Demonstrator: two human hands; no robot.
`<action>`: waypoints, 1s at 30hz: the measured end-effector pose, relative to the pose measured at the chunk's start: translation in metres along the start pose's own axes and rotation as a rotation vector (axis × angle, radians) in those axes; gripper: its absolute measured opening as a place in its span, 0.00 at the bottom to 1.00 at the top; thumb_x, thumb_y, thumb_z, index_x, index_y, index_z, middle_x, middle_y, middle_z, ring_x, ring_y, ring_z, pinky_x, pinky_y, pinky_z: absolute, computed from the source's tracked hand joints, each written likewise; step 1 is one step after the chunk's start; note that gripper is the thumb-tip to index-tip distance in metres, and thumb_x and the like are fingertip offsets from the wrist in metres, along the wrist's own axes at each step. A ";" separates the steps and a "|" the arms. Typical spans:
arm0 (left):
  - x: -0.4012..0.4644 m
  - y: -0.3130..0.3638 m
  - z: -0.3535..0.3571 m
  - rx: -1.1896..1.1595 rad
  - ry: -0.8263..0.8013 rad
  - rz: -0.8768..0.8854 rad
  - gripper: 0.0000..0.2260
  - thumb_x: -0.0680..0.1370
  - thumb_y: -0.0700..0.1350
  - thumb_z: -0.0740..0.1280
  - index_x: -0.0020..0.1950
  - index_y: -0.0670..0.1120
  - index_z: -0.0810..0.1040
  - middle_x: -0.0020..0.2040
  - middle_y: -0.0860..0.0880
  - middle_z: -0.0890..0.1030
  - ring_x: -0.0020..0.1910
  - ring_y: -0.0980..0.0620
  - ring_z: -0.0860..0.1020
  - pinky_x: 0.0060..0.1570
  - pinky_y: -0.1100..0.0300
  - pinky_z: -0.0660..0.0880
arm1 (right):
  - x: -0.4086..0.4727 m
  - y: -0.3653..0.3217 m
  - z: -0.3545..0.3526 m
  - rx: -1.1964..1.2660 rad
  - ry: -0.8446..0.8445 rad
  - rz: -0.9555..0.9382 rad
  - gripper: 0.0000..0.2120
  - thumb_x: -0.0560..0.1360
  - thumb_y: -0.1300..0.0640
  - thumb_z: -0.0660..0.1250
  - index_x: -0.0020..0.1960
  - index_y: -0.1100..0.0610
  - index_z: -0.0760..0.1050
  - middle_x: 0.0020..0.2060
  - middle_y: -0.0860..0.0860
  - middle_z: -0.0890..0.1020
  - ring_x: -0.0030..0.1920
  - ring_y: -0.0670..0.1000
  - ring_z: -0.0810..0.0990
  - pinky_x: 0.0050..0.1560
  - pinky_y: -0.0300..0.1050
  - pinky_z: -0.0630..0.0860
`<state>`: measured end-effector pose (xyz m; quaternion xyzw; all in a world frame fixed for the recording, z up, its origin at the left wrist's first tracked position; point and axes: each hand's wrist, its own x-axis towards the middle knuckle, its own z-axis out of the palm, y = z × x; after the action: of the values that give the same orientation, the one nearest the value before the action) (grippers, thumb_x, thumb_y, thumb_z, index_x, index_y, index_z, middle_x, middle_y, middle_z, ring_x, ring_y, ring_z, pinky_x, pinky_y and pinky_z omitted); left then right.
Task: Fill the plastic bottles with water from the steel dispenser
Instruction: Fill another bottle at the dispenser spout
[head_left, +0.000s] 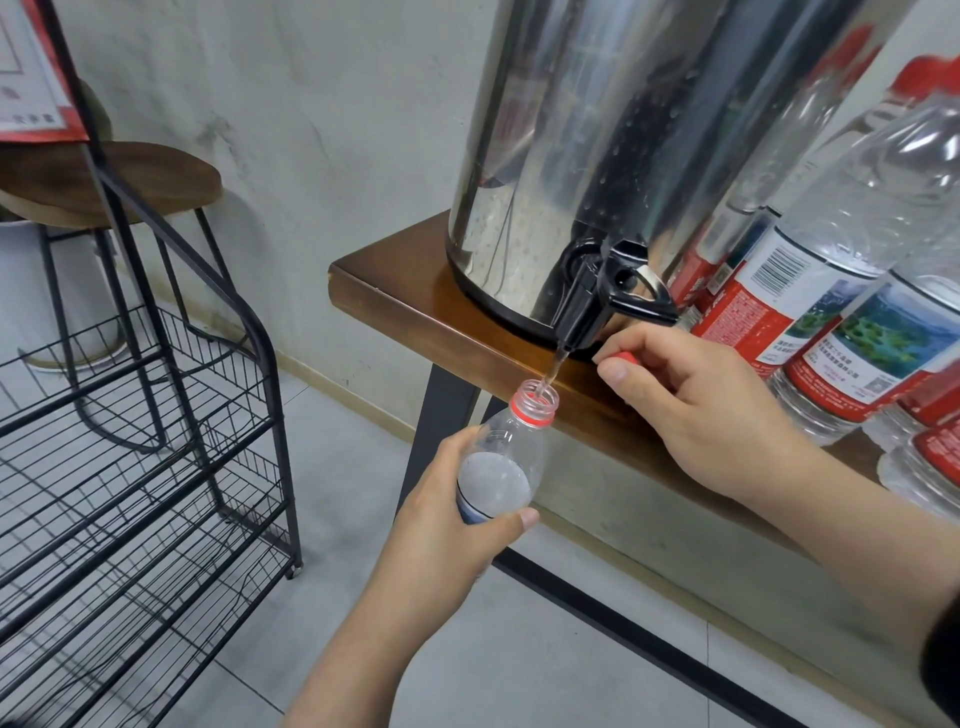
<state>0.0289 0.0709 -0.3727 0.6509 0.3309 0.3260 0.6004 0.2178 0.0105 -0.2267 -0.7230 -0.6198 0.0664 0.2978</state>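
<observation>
A tall steel dispenser (597, 156) stands on the wooden table (415, 306), its black tap (597, 301) hanging over the table's edge. A thin stream of water runs from the tap into the open neck of a clear plastic bottle (511, 447). My left hand (457, 509) grips this bottle by its body just below the tap; water fills it to about the shoulder. My right hand (696, 405) rests at the table's edge beside the tap and holds a red bottle cap (623, 357) in its curled fingers.
Several capped plastic bottles with red labels (841, 291) stand on the table right of the dispenser. A black wire rack (156, 441) stands on the tiled floor at the left, with a round wooden stool (114, 182) behind it by the wall.
</observation>
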 end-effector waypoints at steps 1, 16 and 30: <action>0.000 0.000 0.000 -0.002 0.002 0.001 0.31 0.72 0.49 0.79 0.68 0.66 0.68 0.60 0.64 0.77 0.59 0.62 0.77 0.45 0.76 0.74 | 0.000 0.000 0.000 -0.002 0.000 0.000 0.17 0.71 0.30 0.58 0.49 0.38 0.76 0.39 0.48 0.81 0.39 0.49 0.78 0.43 0.46 0.74; 0.000 -0.002 -0.001 0.007 0.010 0.003 0.31 0.72 0.49 0.79 0.68 0.66 0.68 0.60 0.65 0.77 0.59 0.64 0.77 0.46 0.77 0.73 | 0.000 0.001 0.001 0.022 0.006 -0.009 0.16 0.71 0.31 0.59 0.49 0.39 0.77 0.39 0.49 0.81 0.40 0.51 0.78 0.44 0.45 0.74; 0.000 -0.003 -0.001 0.012 0.008 0.002 0.31 0.72 0.49 0.79 0.68 0.68 0.68 0.60 0.66 0.77 0.60 0.64 0.76 0.48 0.77 0.73 | 0.000 0.000 0.000 0.005 0.000 -0.003 0.18 0.71 0.31 0.58 0.49 0.41 0.78 0.40 0.50 0.82 0.40 0.51 0.79 0.43 0.46 0.73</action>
<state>0.0276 0.0715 -0.3752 0.6534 0.3345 0.3275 0.5949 0.2176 0.0100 -0.2266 -0.7212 -0.6207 0.0675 0.3000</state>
